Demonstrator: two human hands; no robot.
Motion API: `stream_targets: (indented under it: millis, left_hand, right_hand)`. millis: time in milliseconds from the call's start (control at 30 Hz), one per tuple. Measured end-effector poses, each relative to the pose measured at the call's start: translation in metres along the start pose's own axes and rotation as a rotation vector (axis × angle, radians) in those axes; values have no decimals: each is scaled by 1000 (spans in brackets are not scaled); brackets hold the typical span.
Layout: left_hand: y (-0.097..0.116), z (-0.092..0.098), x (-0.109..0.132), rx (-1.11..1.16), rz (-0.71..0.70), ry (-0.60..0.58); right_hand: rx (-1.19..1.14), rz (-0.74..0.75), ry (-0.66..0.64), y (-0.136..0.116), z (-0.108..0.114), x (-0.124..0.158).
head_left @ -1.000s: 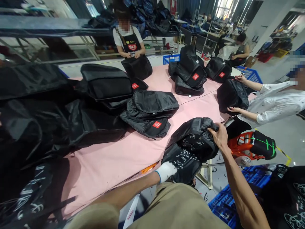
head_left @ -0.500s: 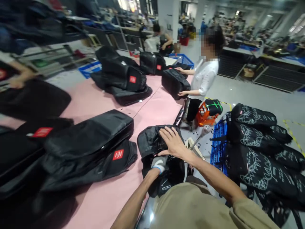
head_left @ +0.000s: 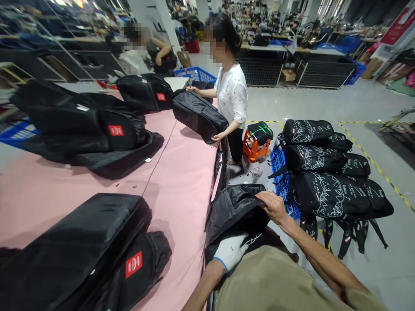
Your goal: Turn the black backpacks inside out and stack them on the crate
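my right hand [head_left: 274, 206] is bare and pinches the top edge of a black bag [head_left: 235, 207], fingers closed on the fabric. my left hand [head_left: 231, 250], in a white glove, is closed on the lower part of the same bag, which hangs off the edge of the pink counter [head_left: 181, 181] against my lap. to the right, a pile of printed black bags [head_left: 327, 194] sits on a blue crate [head_left: 281, 181] on the floor. on the counter lie more black bags with red labels [head_left: 133, 264]. farther along, another person [head_left: 231, 93] holds a bag [head_left: 198, 115].
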State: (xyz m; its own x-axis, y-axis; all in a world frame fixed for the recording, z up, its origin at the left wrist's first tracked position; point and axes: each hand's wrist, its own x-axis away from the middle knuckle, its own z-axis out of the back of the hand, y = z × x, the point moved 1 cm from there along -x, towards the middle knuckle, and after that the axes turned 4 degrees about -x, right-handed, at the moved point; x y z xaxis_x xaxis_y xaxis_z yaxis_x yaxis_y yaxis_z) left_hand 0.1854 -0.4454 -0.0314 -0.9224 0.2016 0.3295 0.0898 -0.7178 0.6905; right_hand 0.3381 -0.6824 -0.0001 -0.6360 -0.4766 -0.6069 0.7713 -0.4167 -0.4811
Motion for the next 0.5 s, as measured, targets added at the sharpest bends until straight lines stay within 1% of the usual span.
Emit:
stream_targets:
  millis: [33,67,100,133,167,200,233,300,333,400,467,500]
  left_hand:
    - [11,4,-6,-17,-124,68]
    - [23,9,-13,-45,-288,185]
    - [36,15,-21,-83,-464,338]
    - [48,23,-30,-132,-612,499]
    - [60,31,-43,-188,-696,645]
    - [69,39,-59,-245,-701,750]
    - [75,46,-79,-298,-649,814]
    - [78,57,-127,-348,-507,866]
    - [75,61,-151,-333,-461,872]
    - [65,69,-196,-229,-438,861]
    - [51,79,-232,-97,-404,835]
    - [45,86,-246,-50,-362,807]
  right_hand:
    - [11,-11,42,0,10,1]
    - [26,-25,79,1,19,0]
    - [42,-45,106,4,28,-1]
    - [60,-69,124,8,35,-2]
    - [77,-95,134,15,41,-5]
    - [92,-120,139,23,46,-8]
    - [107,-143,141,32,50,-11]
    - [134,-173,146,52,53,-19]
    - [138,-184,142,63,53,-23]
    - [113,-214,101,87,48,-35]
    - [31,-272,28,115,39,-49]
    - [-36,-318,-17,130,32,-58]
